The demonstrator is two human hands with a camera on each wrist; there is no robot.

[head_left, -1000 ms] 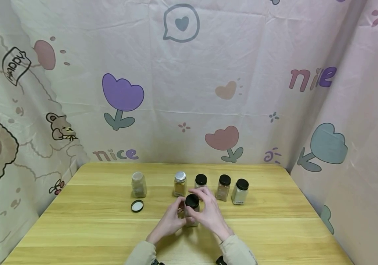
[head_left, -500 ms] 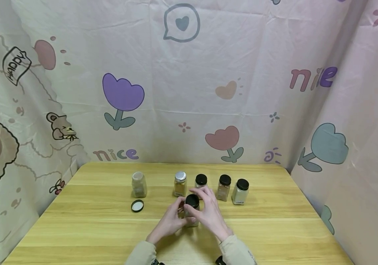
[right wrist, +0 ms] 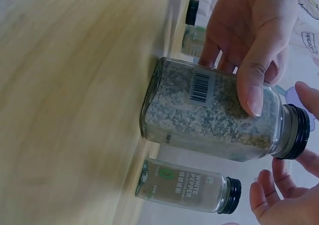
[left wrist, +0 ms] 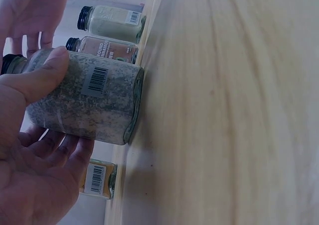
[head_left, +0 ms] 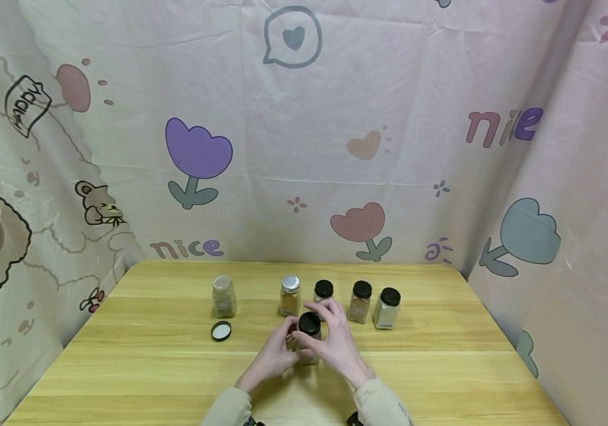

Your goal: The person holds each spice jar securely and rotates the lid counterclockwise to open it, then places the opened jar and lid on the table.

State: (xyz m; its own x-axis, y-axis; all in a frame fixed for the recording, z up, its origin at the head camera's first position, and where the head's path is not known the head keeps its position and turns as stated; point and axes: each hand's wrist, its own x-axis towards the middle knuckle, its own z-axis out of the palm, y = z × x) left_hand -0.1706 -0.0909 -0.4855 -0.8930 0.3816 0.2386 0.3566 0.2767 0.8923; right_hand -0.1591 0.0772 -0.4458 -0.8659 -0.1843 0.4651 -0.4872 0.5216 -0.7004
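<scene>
A square glass spice jar (right wrist: 204, 110) with grey-white speckled contents stands upright on the table in front of me. My left hand (head_left: 274, 353) grips its body, the thumb on the near face and the fingers round the far side. Its black lid (head_left: 310, 323) is on the jar's neck, and my right hand (head_left: 338, 345) holds that lid between the thumb and curled fingers. In the right wrist view the lid's ridged side shows between the right thumb and fingertips, with a grey band of neck below it.
Behind stand a silver-capped yellow spice jar (head_left: 290, 297) and black-lidded jars, including white pepper (right wrist: 184, 185), a brown one (head_left: 359, 303) and a pale one (head_left: 386, 309). Left are a lidless jar (head_left: 223, 299) and a loose black lid (head_left: 221, 331), white inside up. A patterned curtain (head_left: 304, 118) hangs behind the table.
My right thumb has slid slightly left along the near edge of the lid. The left hand and the jar have stayed in place.
</scene>
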